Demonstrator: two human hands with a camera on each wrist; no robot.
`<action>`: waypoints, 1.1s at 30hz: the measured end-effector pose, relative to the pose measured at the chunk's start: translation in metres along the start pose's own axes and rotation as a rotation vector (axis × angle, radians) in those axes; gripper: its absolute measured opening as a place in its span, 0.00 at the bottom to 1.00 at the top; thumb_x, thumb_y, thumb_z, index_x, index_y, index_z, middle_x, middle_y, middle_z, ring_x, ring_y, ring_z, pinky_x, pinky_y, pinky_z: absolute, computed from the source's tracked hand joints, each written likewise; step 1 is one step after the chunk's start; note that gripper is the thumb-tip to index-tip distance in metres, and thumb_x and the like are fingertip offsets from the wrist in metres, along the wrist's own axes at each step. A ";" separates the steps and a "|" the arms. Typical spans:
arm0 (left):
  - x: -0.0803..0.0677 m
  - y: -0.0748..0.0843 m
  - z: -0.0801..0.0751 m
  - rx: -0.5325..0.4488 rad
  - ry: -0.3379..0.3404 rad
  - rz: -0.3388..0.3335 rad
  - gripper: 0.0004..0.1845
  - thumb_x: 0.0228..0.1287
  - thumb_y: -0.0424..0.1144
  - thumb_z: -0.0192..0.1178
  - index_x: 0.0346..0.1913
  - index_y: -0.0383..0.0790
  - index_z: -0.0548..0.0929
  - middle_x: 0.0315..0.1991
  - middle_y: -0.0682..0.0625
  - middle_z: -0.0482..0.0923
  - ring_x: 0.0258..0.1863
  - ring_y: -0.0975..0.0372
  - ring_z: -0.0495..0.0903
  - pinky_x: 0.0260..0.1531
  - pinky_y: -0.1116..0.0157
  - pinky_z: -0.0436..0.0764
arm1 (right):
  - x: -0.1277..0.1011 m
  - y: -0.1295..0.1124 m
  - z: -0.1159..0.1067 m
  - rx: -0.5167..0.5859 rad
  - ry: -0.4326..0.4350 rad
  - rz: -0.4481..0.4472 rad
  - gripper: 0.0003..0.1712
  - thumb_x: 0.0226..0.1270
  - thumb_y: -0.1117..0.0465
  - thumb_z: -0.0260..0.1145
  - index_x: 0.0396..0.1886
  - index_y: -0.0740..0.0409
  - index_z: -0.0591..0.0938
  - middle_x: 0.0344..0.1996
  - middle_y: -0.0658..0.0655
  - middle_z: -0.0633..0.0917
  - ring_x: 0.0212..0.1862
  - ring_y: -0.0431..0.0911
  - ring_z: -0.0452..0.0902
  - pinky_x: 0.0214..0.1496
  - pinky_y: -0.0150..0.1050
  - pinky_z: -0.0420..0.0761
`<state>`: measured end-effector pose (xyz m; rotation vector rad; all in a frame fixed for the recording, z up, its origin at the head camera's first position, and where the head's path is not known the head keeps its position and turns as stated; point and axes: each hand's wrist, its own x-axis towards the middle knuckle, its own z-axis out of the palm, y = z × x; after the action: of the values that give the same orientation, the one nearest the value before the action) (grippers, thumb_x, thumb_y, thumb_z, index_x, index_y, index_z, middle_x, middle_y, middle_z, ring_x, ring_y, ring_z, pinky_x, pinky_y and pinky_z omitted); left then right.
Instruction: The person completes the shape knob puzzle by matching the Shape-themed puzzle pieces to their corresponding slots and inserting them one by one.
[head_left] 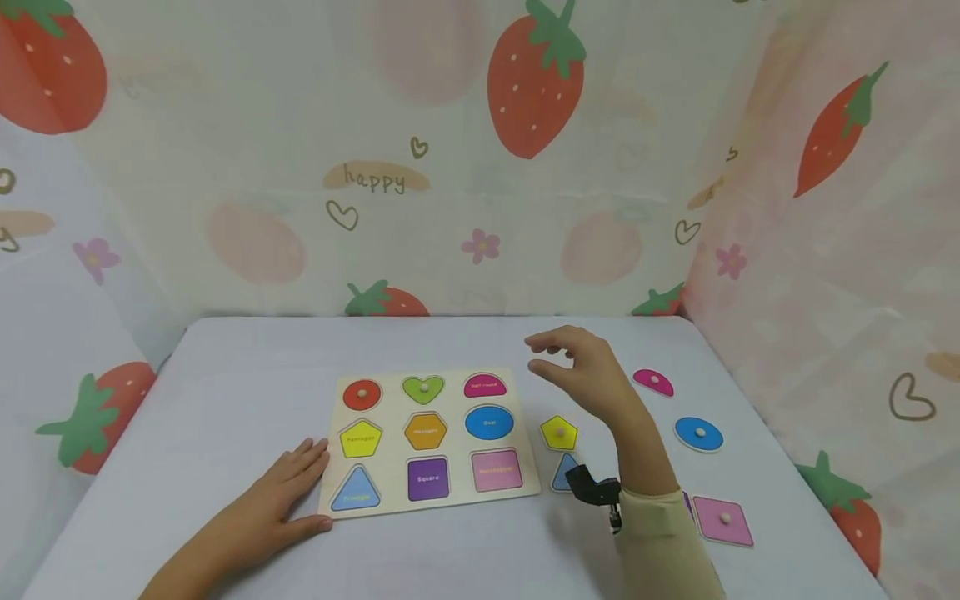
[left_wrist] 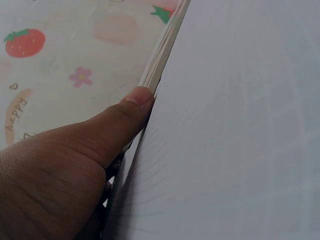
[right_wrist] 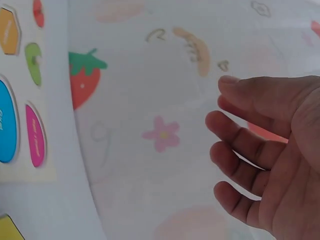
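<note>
A pale puzzle board [head_left: 462, 492] with labelled coloured recesses lies on the table. Its red circle piece [head_left: 352, 393] and green heart piece [head_left: 413, 387] sit in their places, each with a knob. My left hand [head_left: 270, 500] rests beside the board, fingers and thumb touching its left edge; in the left wrist view the thumb [left_wrist: 122, 117] lies along that edge. Above the table, past the board's right side, my right hand [head_left: 588, 371] is raised with loosely bent fingers and holds nothing. Under its arm lie a yellow pentagon piece [head_left: 551, 427] and a partly covered blue triangle piece [head_left: 562, 477].
Further right lie a magenta half-round piece [head_left: 647, 379], a blue oval piece [head_left: 686, 432] and a pink four-sided piece [head_left: 712, 508]. A purple piece [head_left: 687, 505] is mostly hidden by the right sleeve. Strawberry-printed cloth [head_left: 450, 108] hangs behind the white table and along its sides.
</note>
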<state>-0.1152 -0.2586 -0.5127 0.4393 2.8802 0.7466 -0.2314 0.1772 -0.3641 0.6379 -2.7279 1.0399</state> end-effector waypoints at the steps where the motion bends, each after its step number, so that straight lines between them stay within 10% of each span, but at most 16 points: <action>1: 0.000 -0.001 0.000 0.006 0.000 -0.001 0.57 0.55 0.76 0.61 0.80 0.45 0.62 0.82 0.53 0.53 0.83 0.49 0.46 0.70 0.81 0.27 | -0.001 0.003 -0.005 0.004 0.012 0.007 0.18 0.69 0.57 0.73 0.57 0.52 0.86 0.53 0.51 0.87 0.55 0.51 0.79 0.59 0.52 0.80; 18: -0.002 0.000 -0.001 0.023 0.028 0.044 0.56 0.57 0.76 0.60 0.80 0.43 0.63 0.82 0.51 0.54 0.82 0.47 0.49 0.63 0.89 0.25 | -0.019 0.081 -0.066 0.001 0.194 0.234 0.22 0.74 0.52 0.68 0.63 0.55 0.83 0.50 0.58 0.86 0.54 0.51 0.77 0.59 0.44 0.76; 33: -0.002 0.001 -0.002 0.032 0.024 0.055 0.56 0.57 0.76 0.58 0.80 0.42 0.62 0.82 0.51 0.54 0.82 0.47 0.49 0.64 0.89 0.24 | -0.036 0.166 -0.047 -0.020 0.327 0.538 0.24 0.77 0.51 0.64 0.65 0.57 0.81 0.53 0.63 0.83 0.52 0.54 0.71 0.42 0.32 0.75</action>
<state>-0.1137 -0.2593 -0.5107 0.5186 2.9171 0.7196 -0.2725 0.3316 -0.4383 -0.2760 -2.6523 1.0916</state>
